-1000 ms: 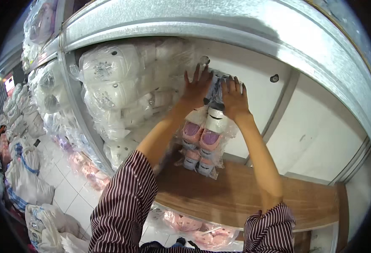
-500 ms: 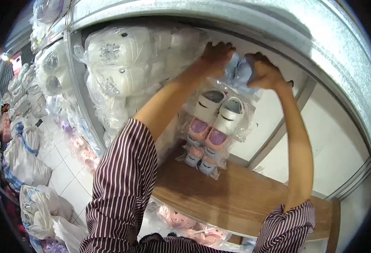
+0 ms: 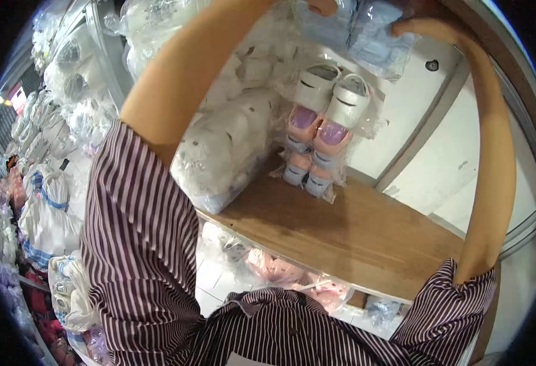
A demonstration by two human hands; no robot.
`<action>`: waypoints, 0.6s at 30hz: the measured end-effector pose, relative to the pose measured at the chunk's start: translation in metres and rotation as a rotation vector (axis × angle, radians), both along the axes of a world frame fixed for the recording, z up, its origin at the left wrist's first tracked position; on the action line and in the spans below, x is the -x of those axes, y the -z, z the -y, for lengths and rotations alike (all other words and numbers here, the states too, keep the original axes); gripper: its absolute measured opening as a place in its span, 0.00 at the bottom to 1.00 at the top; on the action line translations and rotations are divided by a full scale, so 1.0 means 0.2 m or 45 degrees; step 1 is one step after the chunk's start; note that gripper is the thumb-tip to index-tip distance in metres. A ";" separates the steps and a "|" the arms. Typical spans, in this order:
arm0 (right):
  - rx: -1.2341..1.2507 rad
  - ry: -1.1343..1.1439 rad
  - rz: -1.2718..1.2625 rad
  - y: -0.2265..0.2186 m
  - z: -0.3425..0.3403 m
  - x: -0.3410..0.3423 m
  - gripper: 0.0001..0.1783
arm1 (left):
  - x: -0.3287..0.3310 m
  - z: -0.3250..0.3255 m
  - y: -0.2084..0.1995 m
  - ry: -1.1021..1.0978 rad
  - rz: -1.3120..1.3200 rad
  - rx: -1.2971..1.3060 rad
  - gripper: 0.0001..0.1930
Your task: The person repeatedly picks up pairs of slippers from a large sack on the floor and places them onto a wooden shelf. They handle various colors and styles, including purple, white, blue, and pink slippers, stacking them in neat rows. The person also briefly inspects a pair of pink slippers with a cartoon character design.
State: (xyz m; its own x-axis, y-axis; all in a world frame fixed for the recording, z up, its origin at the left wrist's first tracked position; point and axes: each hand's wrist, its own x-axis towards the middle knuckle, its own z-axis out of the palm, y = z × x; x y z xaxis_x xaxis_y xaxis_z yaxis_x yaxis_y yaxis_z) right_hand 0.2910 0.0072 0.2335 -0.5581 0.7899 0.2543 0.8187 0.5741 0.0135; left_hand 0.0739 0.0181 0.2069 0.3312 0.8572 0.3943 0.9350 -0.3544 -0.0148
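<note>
At the top edge, a pair of light blue clogs (image 3: 374, 39) in clear plastic is between my hands. My left hand (image 3: 324, 6) is mostly cut off; its thumb shows at the left side of the bag. My right hand (image 3: 411, 26) grips the right side with a thumb against the plastic, its other fingers hidden. Below is an upright stack of bagged clogs: white ones (image 3: 348, 100) with black marks, then pink ones (image 3: 332, 133) with purple insides, then blue-and-pink ones (image 3: 318, 181) at the bottom. Whether the blue pair touches the stack, I cannot tell.
The stack stands on a brown wooden shelf (image 3: 292, 229) against a white back panel (image 3: 438, 171). Bagged white shoes (image 3: 225, 146) are piled to its left. Pink bagged shoes (image 3: 274, 268) lie below the shelf. White sacks (image 3: 48, 213) crowd the floor at far left.
The view has shifted, so my hands and the blue clogs sit higher, partly beyond the top edge. The blue pair shows larger. The stack below it stands as before.
</note>
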 end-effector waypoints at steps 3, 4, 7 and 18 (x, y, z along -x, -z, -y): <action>0.170 0.189 -0.093 0.03 0.14 0.05 0.49 | 0.04 0.20 -0.06 0.043 -0.088 0.123 0.25; 0.206 0.247 -0.119 0.04 0.20 0.06 0.49 | 0.05 0.25 -0.08 0.095 -0.174 0.140 0.26; 0.242 0.339 -0.180 0.05 0.40 0.12 0.51 | 0.13 0.24 -0.01 0.472 -0.222 -0.275 0.30; -0.022 -0.309 -0.116 0.22 0.43 0.12 0.47 | 0.25 0.49 0.19 0.463 -0.223 -0.205 0.39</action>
